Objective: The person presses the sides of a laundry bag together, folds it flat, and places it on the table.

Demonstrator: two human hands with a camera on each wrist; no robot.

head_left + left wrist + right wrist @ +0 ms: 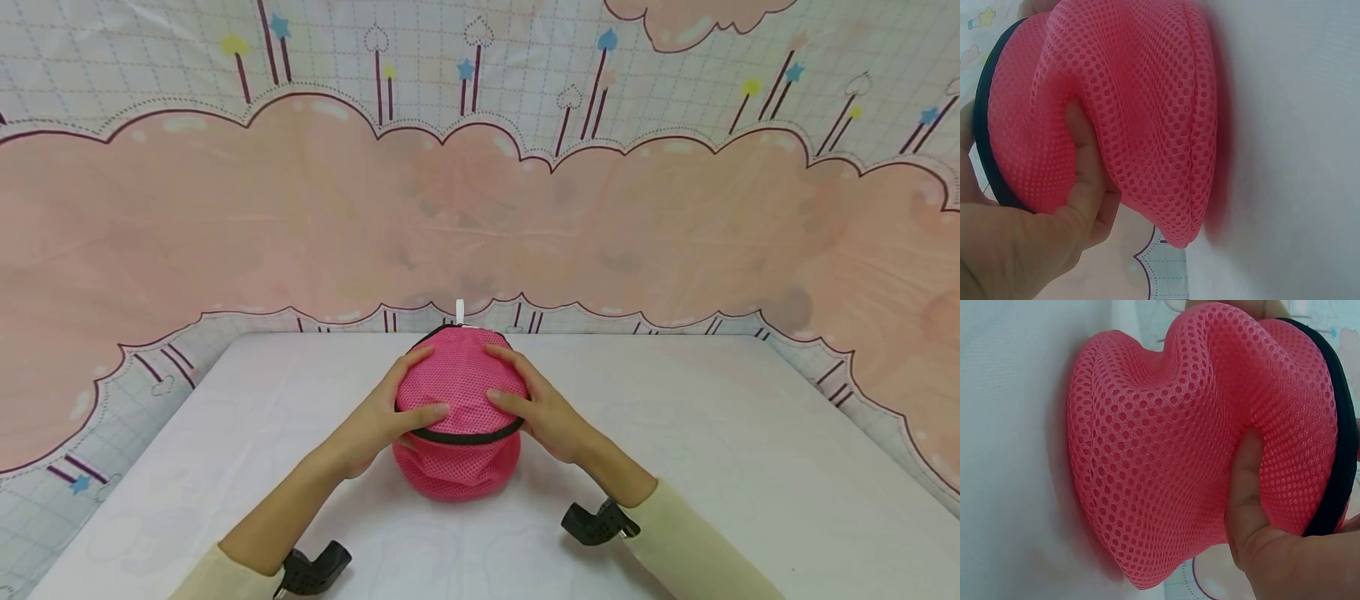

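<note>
Both hands' grip, left hand [386,417] and right hand [543,408], squeezing pink mesh pouch [459,417]; contents seemingly hidden.

The person wears pale cream long sleeves [690,542] on both arms. A black plastic camera mount [597,523] sits at each wrist. Both hands [551,414] are bare.

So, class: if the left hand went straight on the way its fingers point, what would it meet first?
The left hand already grips the pink mesh bag; pushing on, it would probably meet the right hand opposite.
</note>
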